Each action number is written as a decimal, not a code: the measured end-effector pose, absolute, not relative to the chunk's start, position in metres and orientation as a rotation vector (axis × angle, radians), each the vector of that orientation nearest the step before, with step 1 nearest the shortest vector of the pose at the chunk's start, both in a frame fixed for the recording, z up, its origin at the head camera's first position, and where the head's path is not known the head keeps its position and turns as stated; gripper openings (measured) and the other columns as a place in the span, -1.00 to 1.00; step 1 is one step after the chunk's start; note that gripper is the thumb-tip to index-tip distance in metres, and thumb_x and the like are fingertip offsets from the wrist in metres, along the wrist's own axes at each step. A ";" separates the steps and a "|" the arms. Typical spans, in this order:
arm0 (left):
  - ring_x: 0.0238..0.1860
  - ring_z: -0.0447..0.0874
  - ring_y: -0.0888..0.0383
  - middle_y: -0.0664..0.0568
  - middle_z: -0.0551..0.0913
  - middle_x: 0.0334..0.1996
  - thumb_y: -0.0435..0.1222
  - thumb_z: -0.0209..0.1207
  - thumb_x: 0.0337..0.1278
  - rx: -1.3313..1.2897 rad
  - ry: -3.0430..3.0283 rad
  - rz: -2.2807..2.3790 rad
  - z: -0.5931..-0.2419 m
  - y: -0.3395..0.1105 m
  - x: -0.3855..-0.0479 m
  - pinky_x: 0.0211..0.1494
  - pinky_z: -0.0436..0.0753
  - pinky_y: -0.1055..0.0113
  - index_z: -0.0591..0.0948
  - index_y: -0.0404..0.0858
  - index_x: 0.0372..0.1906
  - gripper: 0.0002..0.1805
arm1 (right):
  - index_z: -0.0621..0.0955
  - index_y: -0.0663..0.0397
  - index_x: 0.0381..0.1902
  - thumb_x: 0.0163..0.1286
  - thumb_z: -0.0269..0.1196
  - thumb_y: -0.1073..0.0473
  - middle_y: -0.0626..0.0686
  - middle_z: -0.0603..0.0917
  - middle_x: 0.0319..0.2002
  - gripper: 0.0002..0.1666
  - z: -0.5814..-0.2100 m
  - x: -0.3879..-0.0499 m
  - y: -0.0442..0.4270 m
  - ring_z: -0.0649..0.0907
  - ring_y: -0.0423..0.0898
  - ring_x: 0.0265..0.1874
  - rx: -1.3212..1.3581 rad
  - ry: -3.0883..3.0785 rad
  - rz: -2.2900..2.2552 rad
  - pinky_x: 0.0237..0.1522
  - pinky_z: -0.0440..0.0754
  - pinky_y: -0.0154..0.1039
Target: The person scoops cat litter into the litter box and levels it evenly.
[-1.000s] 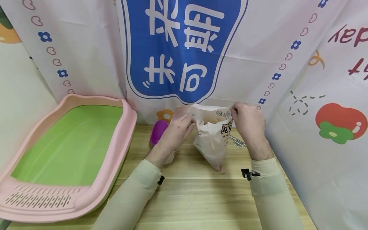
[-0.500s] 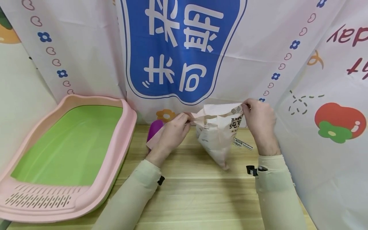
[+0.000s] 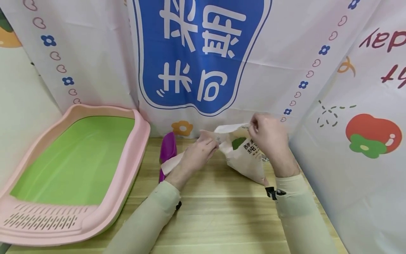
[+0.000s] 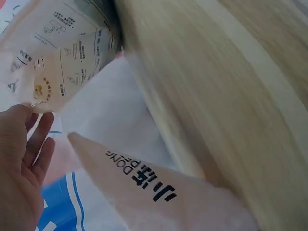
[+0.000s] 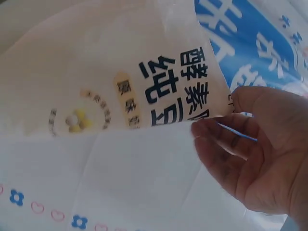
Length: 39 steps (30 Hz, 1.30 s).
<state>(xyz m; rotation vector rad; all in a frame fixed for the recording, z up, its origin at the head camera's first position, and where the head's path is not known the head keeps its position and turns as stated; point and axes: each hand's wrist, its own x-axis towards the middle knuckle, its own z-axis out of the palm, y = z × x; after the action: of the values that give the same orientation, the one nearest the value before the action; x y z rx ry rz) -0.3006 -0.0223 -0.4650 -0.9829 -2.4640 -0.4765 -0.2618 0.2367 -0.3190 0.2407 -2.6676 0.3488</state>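
Note:
A pale pink printed plastic bag (image 3: pixel 244 162) hangs between the two hands, its bottom corner tilted to the right. Something green (image 3: pixel 238 142) shows inside its gaping mouth. My left hand (image 3: pixel 198 155) pinches the left edge of the mouth between thumb and fingers, and a torn pink flap (image 3: pixel 171 164) with printed letters sticks out beside it. At the other side of the mouth, my right hand (image 3: pixel 269 141) pinches the rim; in the right wrist view thumb and index finger grip the bag's printed corner (image 5: pixel 192 91). A purple scoop (image 3: pixel 168 146) lies left of the left hand, partly behind the flap.
A large pink litter tray (image 3: pixel 127 169) with a green base and a slotted front stands on the left of the wooden table (image 3: pixel 219 225). Behind the right hand lies a small patterned piece (image 3: pixel 265 158), mostly hidden. Printed cloth walls (image 3: pixel 104 63) enclose the back and sides.
My right hand swung outward to the right, then came back left and inward. The bag's mouth now gapes, with green showing inside, and its bottom corner has swung right. More of the scoop shows.

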 end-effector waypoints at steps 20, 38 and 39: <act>-0.05 0.91 0.13 0.16 0.90 -0.19 -0.43 0.42 0.53 -1.339 -2.541 -0.157 -0.446 -0.025 -0.281 0.20 0.88 0.20 0.77 -0.05 0.03 -0.78 | 0.81 0.11 -0.24 0.90 0.11 0.04 0.09 0.71 -0.47 -0.49 -0.341 -0.274 0.184 0.68 0.00 -0.52 0.257 -2.844 0.491 -0.48 0.59 -0.15; -0.04 0.95 0.20 0.25 0.98 -0.19 -0.24 0.56 0.48 -1.327 -2.605 0.013 -0.455 -0.058 -0.274 0.56 0.75 0.02 0.94 0.05 -0.13 -0.93 | 0.82 0.17 -0.25 0.86 0.13 0.09 0.14 0.81 -0.45 -0.51 -0.345 -0.267 0.181 0.68 0.00 -0.59 0.234 -2.748 0.458 -0.56 0.61 -0.18; 0.01 0.95 0.20 0.25 0.99 -0.15 -0.26 0.56 0.47 -1.314 -2.621 0.025 -0.455 -0.058 -0.273 0.61 0.71 0.01 0.94 0.06 -0.10 -0.90 | 0.82 0.16 -0.26 0.85 0.14 0.09 0.13 0.80 -0.46 -0.51 -0.344 -0.266 0.180 0.68 -0.01 -0.59 0.248 -2.761 0.459 -0.55 0.62 -0.17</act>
<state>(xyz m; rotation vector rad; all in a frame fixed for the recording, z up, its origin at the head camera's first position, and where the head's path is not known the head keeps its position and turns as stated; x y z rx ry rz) -0.2734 -0.0582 -0.4554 -1.3145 -2.6213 0.0248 -0.2657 0.1795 -0.3443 0.2482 -2.7611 0.4587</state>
